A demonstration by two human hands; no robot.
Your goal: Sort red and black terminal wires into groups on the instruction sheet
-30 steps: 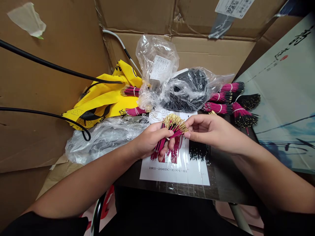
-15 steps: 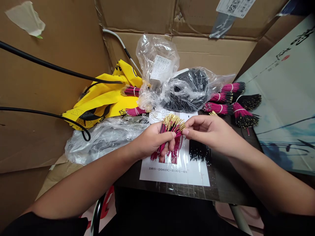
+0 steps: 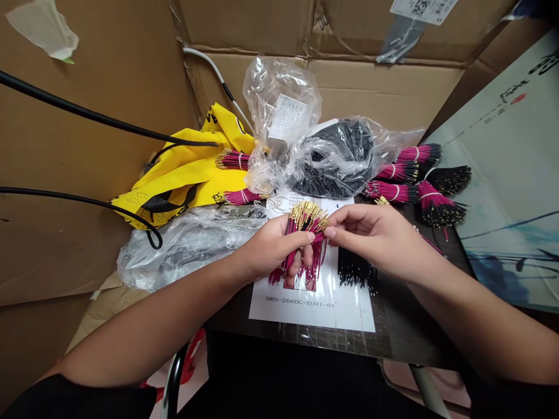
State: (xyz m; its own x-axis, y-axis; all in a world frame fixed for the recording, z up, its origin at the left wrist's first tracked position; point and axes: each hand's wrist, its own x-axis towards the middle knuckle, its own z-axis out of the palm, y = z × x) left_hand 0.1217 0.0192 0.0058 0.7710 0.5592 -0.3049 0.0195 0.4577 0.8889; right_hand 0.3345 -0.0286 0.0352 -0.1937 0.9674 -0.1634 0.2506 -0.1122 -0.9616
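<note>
Above the printed sheet (image 3: 301, 311), my left hand (image 3: 279, 247) is closed around a bundle of thin magenta and black wires (image 3: 305, 224). Gold terminals fan out at the bundle's top, and the loose ends hang below my fingers. At the bundle's right edge, the thumb and index finger of my right hand (image 3: 375, 238) pinch a wire by its terminal end; most of that wire is hidden. Black wires (image 3: 356, 267) with silvery tips lie on the sheet below my right hand, their upper part covered by it.
Tied magenta-and-black wire bundles (image 3: 441, 203) lie at the right. A clear bag of black wires (image 3: 336, 163) stands at the back. Yellow bag (image 3: 174, 180) and crumpled clear plastic (image 3: 179, 250) are at left. Cardboard walls (image 3: 371, 87) and a pale panel (image 3: 510, 186) enclose the table.
The view has shifted a little, so background things sit slightly differently in the picture. Both hands keep nearly the same hold on the wires.
</note>
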